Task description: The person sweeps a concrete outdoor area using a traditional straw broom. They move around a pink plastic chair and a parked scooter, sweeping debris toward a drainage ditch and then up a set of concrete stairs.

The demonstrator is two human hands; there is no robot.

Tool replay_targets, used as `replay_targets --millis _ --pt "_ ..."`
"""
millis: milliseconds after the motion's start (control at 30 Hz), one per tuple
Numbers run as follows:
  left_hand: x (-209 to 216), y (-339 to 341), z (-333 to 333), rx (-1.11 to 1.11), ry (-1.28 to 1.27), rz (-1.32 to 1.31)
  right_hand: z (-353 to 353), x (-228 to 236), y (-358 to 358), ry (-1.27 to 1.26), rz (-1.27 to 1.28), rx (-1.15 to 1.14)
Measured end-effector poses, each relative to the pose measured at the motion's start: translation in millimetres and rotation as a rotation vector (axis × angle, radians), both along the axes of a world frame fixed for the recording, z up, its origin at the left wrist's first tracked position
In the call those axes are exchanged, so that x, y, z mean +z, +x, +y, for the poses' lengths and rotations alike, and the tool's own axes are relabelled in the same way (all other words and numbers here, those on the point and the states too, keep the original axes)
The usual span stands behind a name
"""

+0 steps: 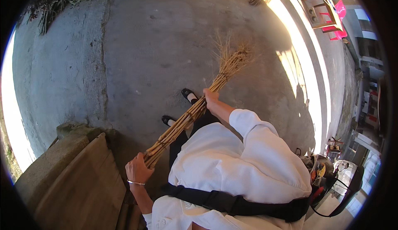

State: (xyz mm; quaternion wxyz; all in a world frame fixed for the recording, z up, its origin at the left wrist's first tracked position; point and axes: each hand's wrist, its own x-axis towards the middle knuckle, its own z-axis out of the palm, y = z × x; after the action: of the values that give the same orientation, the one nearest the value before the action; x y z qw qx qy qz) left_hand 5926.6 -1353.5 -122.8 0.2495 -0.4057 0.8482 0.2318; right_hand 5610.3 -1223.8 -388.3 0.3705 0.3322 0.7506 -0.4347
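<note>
A broom of bundled bamboo stalks slants across my front, its frayed brush end pointing up and to the right. My left hand is wrapped round the butt end of the stalks, low in the view. Farther up the bundle, just below the bushy part, my right hand grips it. Thin ties bind the stalks at several places. The brush tips appear over the concrete floor; whether they touch it I cannot tell.
Grey concrete floor spreads ahead. A stone ledge with a wooden board stands at the lower left. Dry twigs lie far left. A wooden stool and pink chair stand far right. Cluttered items sit at my right.
</note>
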Motion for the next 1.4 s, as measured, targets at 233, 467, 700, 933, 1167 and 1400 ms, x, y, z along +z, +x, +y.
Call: replay_targets --millis 233,467,700,933,1167,1400 --pt "-10.6 -15.5 -24.5 -0.188 0.056 -0.017 51.9 -31.3 20.8 0.086 -0.142 -0.210" --pt "60.4 163.9 9.1 0.297 -0.213 -0.286 -137.2 -8.8 230.6 0.055 -0.229 0.366" --pt "64.3 214.3 110.0 0.839 -0.255 -0.479 -244.7 21.6 359.8 -0.518 -0.154 0.902" --pt "72.8 218.9 112.2 0.926 -0.341 -0.287 -247.8 40.8 361.0 -0.885 -0.073 0.912" --pt "28.5 153.9 20.3 0.504 -0.303 -0.066 -240.7 17.5 164.5 -0.394 -0.030 0.637" --pt "-33.8 -58.2 -119.5 0.171 -0.223 0.126 -221.4 -35.3 -100.8 -0.158 0.148 0.104"
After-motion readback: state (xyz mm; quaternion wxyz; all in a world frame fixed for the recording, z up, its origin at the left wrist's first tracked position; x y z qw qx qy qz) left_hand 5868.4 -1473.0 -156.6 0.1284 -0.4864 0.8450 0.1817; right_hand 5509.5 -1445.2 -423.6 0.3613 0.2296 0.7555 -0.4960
